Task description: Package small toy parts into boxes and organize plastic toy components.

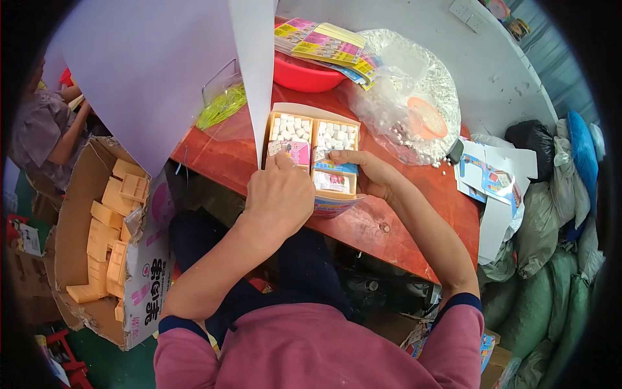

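At the table's near edge stands a printed cardboard box [337, 206] holding orange plastic trays [352, 185] with compartments. White pellets [335, 135] fill the far compartments. A pink packet [298, 153] lies in the left tray, and a white-and-red packet [332, 182] in the near right compartment. My left hand [280, 196] is over the left tray, fingers curled and the index finger down at the pink packet; what its fingertips hold is hidden. My right hand [378, 174] grips the box's right side, thumb inside over a blue-edged packet [341, 167], fingers outside.
A clear bag of white pellets [414, 97] with an orange scoop-like piece [427, 117] lies behind. Printed cards [324, 43] rest on a red basin [304, 72]. Left are a white partition [249, 71], a carton of orange trays [107, 240] and another person [48, 129]; right, sacks [541, 285].
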Motion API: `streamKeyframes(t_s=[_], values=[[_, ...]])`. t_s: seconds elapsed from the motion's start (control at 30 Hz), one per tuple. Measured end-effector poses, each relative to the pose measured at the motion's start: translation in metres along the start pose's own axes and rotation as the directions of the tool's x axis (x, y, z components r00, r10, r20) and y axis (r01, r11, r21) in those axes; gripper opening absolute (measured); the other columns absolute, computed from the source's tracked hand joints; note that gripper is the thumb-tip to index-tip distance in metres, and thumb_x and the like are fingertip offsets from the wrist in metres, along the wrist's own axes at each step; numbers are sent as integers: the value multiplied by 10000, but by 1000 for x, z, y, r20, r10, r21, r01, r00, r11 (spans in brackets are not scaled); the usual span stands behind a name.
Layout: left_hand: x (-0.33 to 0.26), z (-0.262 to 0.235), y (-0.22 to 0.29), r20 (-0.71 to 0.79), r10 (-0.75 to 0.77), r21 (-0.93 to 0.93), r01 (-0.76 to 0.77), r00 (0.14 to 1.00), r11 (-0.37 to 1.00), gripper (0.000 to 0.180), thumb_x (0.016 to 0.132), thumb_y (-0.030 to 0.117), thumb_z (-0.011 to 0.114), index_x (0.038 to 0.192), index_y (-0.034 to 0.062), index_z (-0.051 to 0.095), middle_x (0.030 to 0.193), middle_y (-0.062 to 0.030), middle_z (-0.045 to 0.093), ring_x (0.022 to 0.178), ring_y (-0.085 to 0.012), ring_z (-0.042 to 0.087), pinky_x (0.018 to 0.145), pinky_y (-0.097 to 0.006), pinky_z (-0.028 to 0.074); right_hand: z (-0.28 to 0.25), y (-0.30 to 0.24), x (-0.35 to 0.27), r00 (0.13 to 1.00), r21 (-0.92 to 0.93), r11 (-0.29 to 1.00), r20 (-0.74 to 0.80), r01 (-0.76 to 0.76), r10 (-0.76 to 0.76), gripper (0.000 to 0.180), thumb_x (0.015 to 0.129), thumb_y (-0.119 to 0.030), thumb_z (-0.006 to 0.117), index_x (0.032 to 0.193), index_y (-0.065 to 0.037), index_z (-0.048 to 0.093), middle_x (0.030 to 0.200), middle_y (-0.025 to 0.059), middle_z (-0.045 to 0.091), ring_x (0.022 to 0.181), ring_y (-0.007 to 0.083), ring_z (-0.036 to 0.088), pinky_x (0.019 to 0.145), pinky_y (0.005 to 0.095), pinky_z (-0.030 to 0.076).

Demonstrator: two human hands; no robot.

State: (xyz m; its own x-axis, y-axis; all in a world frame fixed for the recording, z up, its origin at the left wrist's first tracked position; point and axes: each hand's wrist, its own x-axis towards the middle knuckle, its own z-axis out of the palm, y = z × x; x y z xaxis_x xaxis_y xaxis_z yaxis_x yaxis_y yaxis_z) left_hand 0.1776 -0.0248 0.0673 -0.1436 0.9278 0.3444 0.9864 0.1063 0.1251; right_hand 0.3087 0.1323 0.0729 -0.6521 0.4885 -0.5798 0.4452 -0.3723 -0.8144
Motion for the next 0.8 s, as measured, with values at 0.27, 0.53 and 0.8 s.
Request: streamKeyframes(t_s=[0.27,0.53,0.8], values=[[-1,0,5,-96,-37,36,41,995,999,203,750,131,545,764,-23,676,849,-222,594,788,-304,602,559,-336,512,-8,-20,0,975,-476,852,-71,-219,210,763,700,-663,599,1125,-30,598,987,153,661,816,236,668,731,358,541],[35,-3,16,47,-61,-30,62,997,998,422,864,318,526,1060,-50,589,1104,-211,564,972,-328,558,792,-423,464,-22,-23,18,954,-715,672,23,-192,298,910,682,-836,387,899,-4,683,729,166,657,633,205,652,594,291,534],[38,0,15,250,-97,-1,101,963,995,725,851,527,510,1322,-18,426,1396,-240,335,1282,-438,320,1041,-509,264,-17,-42,-7,990,-882,448,-123,-143,73,932,704,-836,371,830,42,657,701,165,652,645,232,657,623,330,529]])
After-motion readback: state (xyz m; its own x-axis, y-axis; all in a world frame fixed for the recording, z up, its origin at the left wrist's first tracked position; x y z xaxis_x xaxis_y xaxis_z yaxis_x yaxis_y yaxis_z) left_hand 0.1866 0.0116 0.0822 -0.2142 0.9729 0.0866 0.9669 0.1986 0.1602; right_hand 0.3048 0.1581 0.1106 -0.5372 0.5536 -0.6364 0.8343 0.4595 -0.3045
